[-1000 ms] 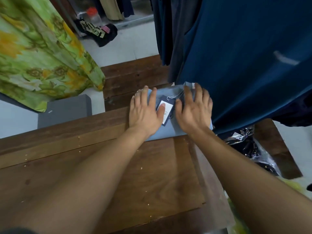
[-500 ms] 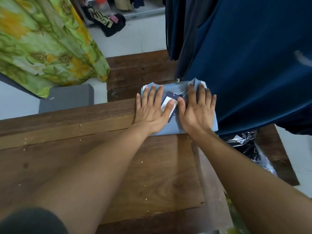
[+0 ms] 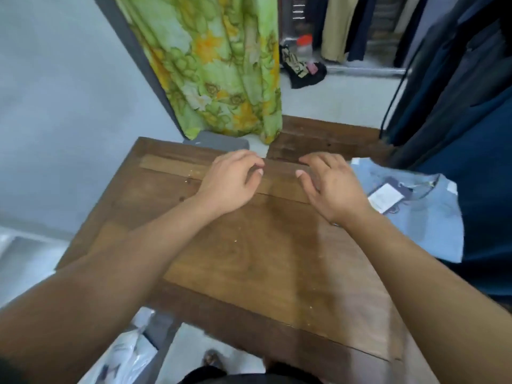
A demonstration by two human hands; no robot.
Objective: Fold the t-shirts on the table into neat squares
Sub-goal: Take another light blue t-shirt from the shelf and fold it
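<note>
The table (image 3: 249,259) fills the middle of the view, with bare wood from its left edge across to the centre and down to the near edge, which slants away to the right. A second wooden top (image 3: 327,139) butts against its far right side. Dark blue clothes (image 3: 471,120) hang along the right and close off that side, while a green flowered curtain (image 3: 221,65) hangs past the far edge, above a grey block (image 3: 219,141) on the floor. A plastic bag (image 3: 130,353) lies on the floor below the near left corner. The shirt (image 3: 421,231), pale blue and folded to a rough rectangle, lies at the table's right side with its collar at the far end and its right edge against the hanging clothes. The left hand (image 3: 232,181) is over bare wood near the far edge, fingers loosely curled under and holding nothing. The right hand (image 3: 329,189) is near it, thumb towards the left hand, fingers half spread and bent, also holding nothing. It is just beside the shirt's left edge, and whether either hand touches the wood cannot be told. A white tag (image 3: 385,199) lies on the shirt near the collar.
</note>
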